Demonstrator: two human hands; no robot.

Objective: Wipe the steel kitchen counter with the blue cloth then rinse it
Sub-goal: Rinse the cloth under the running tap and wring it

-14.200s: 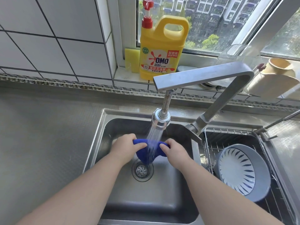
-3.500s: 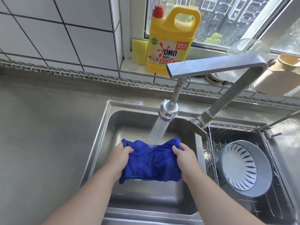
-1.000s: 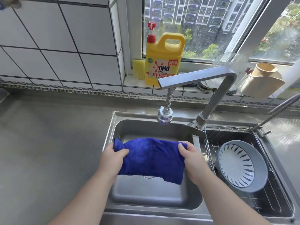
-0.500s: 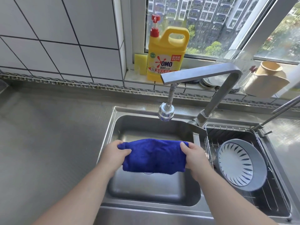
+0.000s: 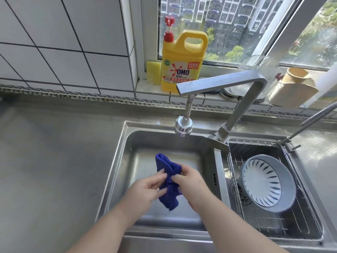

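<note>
The blue cloth is bunched into a narrow bundle above the left sink basin. My left hand grips it from the left and my right hand grips it from the right, the two hands close together. One end of the cloth sticks up, the other hangs down between my wrists. The steel tap reaches over the basin, and no water comes from its spray head. The steel counter stretches to the left of the sink.
A wire rack in the right basin holds a grey-blue bowl. On the window sill stand a yellow detergent jug, a yellow sponge, a glass jar and a beige container. A second thin tap is at far right.
The cloth was held spread wide between both hands; my hands have come together and gathered it into a tight bundle. The water, running 3.5 s ago, is off.
</note>
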